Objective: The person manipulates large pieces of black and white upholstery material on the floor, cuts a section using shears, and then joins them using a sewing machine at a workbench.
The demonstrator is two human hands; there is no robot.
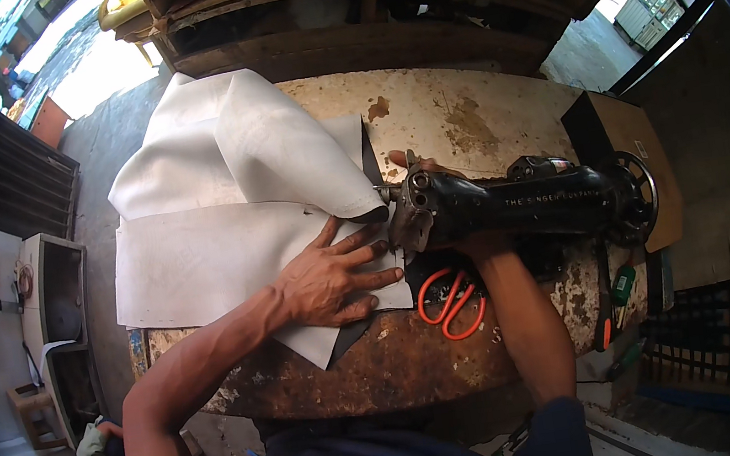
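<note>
Pressing with spread fingers [379, 278] that grip nothing, the left hand [321, 280] lies on pale sheeting [194, 260] left of the black sewing machine [509, 202], which hides most of the right hand [432, 166], its grip unclear. Orange-handled scissors [446, 317] crowd the near surface [384, 368].

Strong daylight from the upper left, dim edges, fisheye bend all round
The sunlit ground outside [77, 68] is blown out to near white, and a second bright opening glares at upper right; the pale sheet [194, 260] catches soft light, with grey shading in its folds. The black sewing machine [510, 209] shows small highlights, while the space beneath its arm sinks into shadow, as does the wooden frame [313, 46] above the tabletop [420, 87]. The middle looks reasonably sharp; toward the black, vignetted rim, detail softens and the slatted gate [3, 174] curves.
</note>
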